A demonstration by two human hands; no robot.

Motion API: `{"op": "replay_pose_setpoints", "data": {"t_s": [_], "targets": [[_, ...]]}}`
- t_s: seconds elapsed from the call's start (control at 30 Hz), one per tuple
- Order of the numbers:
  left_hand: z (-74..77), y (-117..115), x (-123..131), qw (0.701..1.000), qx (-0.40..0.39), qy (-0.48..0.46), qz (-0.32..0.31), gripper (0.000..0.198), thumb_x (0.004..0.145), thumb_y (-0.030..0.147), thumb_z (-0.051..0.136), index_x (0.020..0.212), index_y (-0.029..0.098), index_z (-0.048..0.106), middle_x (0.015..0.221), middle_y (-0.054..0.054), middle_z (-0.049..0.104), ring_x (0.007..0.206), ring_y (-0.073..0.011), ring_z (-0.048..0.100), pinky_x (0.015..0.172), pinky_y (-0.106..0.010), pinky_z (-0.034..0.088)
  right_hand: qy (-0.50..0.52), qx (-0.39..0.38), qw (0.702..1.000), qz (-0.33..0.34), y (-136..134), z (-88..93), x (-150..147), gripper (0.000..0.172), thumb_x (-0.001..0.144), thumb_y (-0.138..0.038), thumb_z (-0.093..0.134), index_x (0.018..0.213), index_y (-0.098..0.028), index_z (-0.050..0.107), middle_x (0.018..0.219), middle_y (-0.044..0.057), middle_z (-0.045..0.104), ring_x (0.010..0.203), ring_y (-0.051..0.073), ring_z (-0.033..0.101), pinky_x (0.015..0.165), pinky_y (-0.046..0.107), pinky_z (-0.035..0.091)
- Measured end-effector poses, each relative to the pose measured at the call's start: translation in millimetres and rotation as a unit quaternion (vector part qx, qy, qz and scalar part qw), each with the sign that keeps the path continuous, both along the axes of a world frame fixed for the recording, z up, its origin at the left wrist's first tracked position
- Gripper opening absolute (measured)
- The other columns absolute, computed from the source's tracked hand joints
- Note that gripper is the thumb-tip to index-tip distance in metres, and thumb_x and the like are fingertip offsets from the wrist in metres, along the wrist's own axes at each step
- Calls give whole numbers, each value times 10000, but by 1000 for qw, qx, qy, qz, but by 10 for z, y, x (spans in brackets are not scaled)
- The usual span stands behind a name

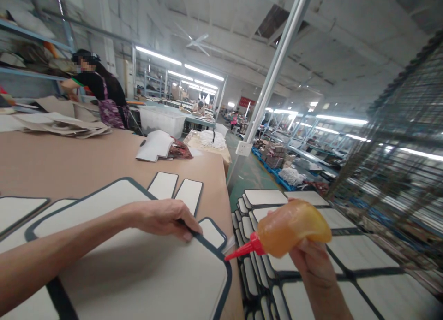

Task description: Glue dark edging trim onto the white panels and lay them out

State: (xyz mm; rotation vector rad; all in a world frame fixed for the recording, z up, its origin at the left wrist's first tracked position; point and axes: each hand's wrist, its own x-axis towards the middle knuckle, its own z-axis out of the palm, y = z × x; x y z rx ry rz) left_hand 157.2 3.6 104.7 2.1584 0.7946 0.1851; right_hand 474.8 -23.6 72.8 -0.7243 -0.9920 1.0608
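Note:
My left hand (166,221) pinches the dark-edged rim of a large cream panel (148,269) with rounded corners, thumb on one side and fingers on the other. The panel is tilted up off the table. In my right hand (313,257) is a squeeze bottle (294,228) of amber liquid, lying nearly sideways. Its red nozzle (244,248) points left, and the tip is at the panel's dark edge near the right corner; whether it touches I cannot tell. Just behind that edge lies a small cream piece (212,232) with a dark border.
More bordered pieces (188,195) lie on the brown table (114,156). Stacked bordered panels (360,251) stand at the right. A metal post with a socket box (243,148) rises past the table. A co-worker (110,94) stands at the far left by brown sheets (65,119).

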Motion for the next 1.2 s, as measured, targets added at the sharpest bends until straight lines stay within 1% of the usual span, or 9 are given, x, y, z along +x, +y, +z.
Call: {"op": "replay_pose_setpoints", "data": {"t_s": [0.13, 0.33, 0.5, 0.63, 0.8, 0.9, 0.97, 1.03, 1.2], "targets": [[9, 5, -47, 1000, 0, 8, -11, 322, 823, 252, 574, 1113, 201, 703, 970, -13, 731, 858, -195, 630, 718, -179, 451, -7, 6, 1000, 24, -30, -44, 22, 794, 447, -341, 850, 1189, -271, 577, 990, 81, 694, 900, 319, 646, 918, 563, 435], [53, 1, -70, 999, 27, 32, -13, 311, 815, 242, 577, 1069, 130, 718, 856, -32, 721, 768, -174, 609, 652, -162, 434, -20, 43, 996, 81, -85, -113, 65, 705, 578, -356, 809, 1227, -305, 539, 1064, 77, 674, 966, 319, 639, 949, 546, 422], [51, 13, -108, 999, 33, 16, 5, 306, 808, 221, 568, 1055, 124, 720, 796, -19, 682, 727, -149, 560, 626, -154, 403, -3, 48, 998, 40, -126, -163, 13, 711, 590, -322, 801, 1243, -319, 520, 1120, 69, 654, 988, 313, 633, 946, 530, 434], [32, 15, -160, 999, 36, 2, 17, 277, 830, 243, 537, 1000, 131, 724, 673, 21, 553, 631, -108, 436, 572, -160, 336, 29, 17, 999, -7, -214, -137, -100, 761, 557, -350, 823, 1251, -324, 511, 1147, 56, 642, 1017, 307, 618, 925, 506, 461], [12, -4, -195, 998, 42, -2, 40, 222, 837, 235, 507, 863, 132, 701, 646, 34, 428, 622, -99, 361, 551, -171, 278, 15, 10, 998, -63, -254, -192, -153, 794, 561, -291, 806, 1285, -306, 481, 1127, 61, 654, 1069, 298, 588, 897, 476, 490], [-28, -1, -221, 998, 46, 0, 54, 203, 833, 237, 503, 795, 136, 675, 632, 34, 393, 608, -100, 339, 545, -186, 262, 15, -8, 998, -67, -244, -278, -137, 788, 589, -271, 779, 1307, -305, 456, 1146, 68, 648, 1096, 293, 574, 874, 456, 507], [-58, 9, -242, 998, 40, -2, 57, 211, 842, 254, 495, 762, 135, 651, 624, 35, 366, 599, -100, 320, 539, -197, 246, 21, 8, 997, -74, -229, -305, -136, 771, 594, -278, 772, 1301, -297, 466, 1134, 80, 653, 1067, 301, 591, 852, 462, 516], [-85, 25, -265, 997, 34, -7, 62, 232, 856, 281, 485, 755, 133, 633, 627, 34, 348, 596, -99, 305, 534, -205, 235, 18, 17, 997, -76, -222, -301, -149, 742, 599, -293, 768, 1286, -286, 490, 1118, 90, 661, 1035, 307, 609, 864, 482, 506], [-152, 71, -317, 997, 25, -24, 68, 301, 874, 365, 474, 812, 123, 642, 648, 27, 361, 615, -105, 312, 534, -202, 239, 5, -24, 998, -57, -287, -266, -211, 723, 597, -359, 782, 1266, -295, 514, 1097, 81, 673, 1047, 310, 605, 914, 505, 471]]}}
